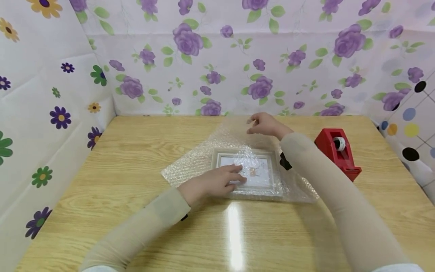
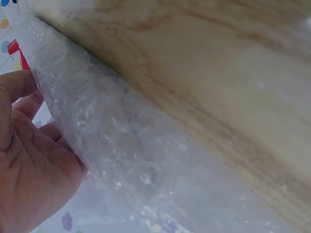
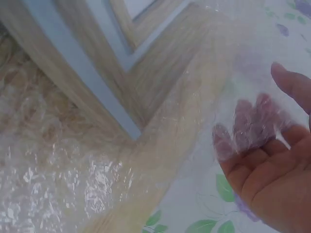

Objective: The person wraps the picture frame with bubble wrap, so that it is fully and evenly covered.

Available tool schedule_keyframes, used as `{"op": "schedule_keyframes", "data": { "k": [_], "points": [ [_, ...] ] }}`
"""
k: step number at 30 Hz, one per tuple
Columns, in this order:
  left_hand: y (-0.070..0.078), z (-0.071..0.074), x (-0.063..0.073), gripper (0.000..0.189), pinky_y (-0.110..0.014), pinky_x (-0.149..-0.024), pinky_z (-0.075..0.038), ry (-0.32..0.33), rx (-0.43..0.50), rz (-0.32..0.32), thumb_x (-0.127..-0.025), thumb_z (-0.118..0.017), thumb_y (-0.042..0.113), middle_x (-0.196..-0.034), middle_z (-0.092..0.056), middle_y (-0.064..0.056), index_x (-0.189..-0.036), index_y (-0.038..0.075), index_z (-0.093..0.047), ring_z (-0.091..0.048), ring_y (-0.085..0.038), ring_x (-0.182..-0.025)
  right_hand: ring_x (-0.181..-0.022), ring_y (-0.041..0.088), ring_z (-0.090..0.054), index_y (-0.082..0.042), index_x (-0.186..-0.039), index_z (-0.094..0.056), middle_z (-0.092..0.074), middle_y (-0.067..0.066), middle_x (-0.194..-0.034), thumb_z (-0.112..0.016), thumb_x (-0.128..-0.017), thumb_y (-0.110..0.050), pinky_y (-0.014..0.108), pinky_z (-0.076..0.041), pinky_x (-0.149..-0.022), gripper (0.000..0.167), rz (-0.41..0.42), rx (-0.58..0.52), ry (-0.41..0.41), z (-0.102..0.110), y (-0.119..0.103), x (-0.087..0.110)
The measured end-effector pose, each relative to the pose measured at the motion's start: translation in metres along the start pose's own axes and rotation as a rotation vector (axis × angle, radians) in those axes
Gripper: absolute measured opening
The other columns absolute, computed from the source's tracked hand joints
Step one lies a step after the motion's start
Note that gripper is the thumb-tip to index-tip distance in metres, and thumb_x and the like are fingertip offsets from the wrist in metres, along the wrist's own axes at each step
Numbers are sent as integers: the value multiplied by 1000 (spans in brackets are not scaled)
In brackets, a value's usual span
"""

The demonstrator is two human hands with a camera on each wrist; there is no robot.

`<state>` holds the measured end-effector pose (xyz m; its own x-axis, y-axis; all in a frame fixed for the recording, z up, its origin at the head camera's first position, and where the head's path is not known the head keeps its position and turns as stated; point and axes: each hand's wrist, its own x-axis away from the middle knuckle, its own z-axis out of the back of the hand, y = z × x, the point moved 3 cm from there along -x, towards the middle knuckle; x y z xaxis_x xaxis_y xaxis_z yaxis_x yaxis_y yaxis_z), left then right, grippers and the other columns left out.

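A pale picture frame point(image 1: 276, 177) lies flat on the wooden table with a sheet of clear bubble wrap point(image 1: 190, 162) under and partly over it. My left hand point(image 1: 217, 180), fingers spread, rests on the frame's left part; in the left wrist view its fingers point(image 2: 24, 83) are beside the wrap. Beyond the frame, my right hand point(image 1: 266, 125) is raised at the far part of the wrap. From the right wrist view, its fingertips point(image 3: 255, 119) show through the clear film, while the thumb stands apart from them. One corner of the picture frame point(image 3: 104, 77) appears there too.
A red tape dispenser point(image 1: 327, 151) with a roll in it stands right of the frame, near my right forearm. Flowered cloth point(image 1: 210, 56) hangs behind the table, and patterned sheets stand along both sides.
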<state>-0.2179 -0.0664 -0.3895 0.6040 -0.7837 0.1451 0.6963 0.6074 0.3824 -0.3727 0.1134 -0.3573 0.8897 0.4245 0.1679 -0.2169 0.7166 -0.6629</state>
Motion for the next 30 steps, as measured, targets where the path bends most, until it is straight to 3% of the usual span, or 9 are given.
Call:
{"op": "schedule_keyframes", "data": {
  "k": [6,14,20,23,26,28,30],
  "points": [
    [0,-1,1,34,-43,-116,-26,-3,0,7,-97,-50,16,-151,-35,-16,-130,13,-59,-30,-33,-141,-101,32,-64,3,-112,-66,-65,20,-116,-60,-91,-9,41,-52,-91,24,61,-1,-64,0,-7,9],
    [-1,-3,-2,34,-44,-115,-27,4,-14,4,-96,-50,16,-150,-36,-16,-129,14,-59,-30,-35,-140,-98,33,-66,8,-110,-63,-67,24,-106,-53,-94,-4,40,-55,-87,22,98,-70,-123,-4,-11,24],
    [-1,-3,-2,33,-44,-115,-27,9,-19,5,-97,-50,17,-151,-35,-16,-129,14,-59,-30,-35,-140,-98,33,-65,8,-109,-64,-68,23,-105,-51,-94,-1,41,-54,-89,22,175,-28,-112,-7,-14,39],
    [0,-3,-2,34,-44,-115,-27,8,-20,5,-97,-49,17,-151,-35,-16,-129,14,-59,-30,-34,-141,-84,25,-65,8,-105,-66,-69,22,-99,-54,-92,-1,37,-54,-84,20,213,15,-82,-9,-16,47],
    [0,-3,-2,34,-43,-115,-27,6,-24,9,-97,-49,17,-151,-34,-16,-130,14,-58,-30,-33,-141,-65,15,-53,7,-101,-68,-69,21,-89,-57,-92,-3,31,-51,-70,18,251,69,-64,-12,-19,53],
    [0,-3,-2,34,-44,-115,-26,6,-27,12,-97,-49,17,-151,-34,-16,-130,15,-58,-30,-33,-141,-61,13,-48,7,-100,-69,-70,20,-88,-58,-92,-5,30,-47,-66,18,274,115,-56,-15,-21,58],
    [0,-2,-2,34,-44,-115,-26,7,-31,13,-97,-48,17,-151,-35,-15,-130,15,-58,-30,-34,-141,-68,15,-57,5,-103,-69,-71,19,-95,-58,-92,-5,32,-50,-70,19,287,153,-58,-17,-21,62]
  ]
}}
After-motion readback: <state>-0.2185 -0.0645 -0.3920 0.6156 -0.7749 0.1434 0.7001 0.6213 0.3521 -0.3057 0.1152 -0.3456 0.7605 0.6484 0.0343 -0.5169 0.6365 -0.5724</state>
